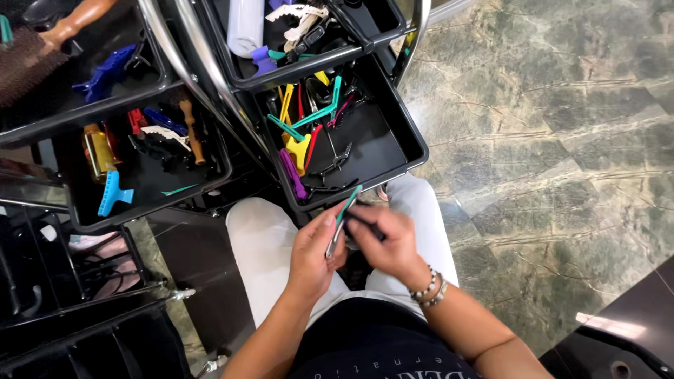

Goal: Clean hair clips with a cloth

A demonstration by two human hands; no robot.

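Observation:
My left hand pinches a slim teal and metal hair clip upright over my lap. My right hand is closed around a dark clip or comb and touches the teal clip from the right. Both hands hover just in front of the near rim of a black trolley tray. That tray holds several coloured hair clips: yellow, teal, purple, red and black.
A second black tray at the left holds a blue claw clip, brushes and a bottle. Upper trays carry more clips and a white bottle. Green marble floor lies to the right. A dark counter corner sits at the lower right.

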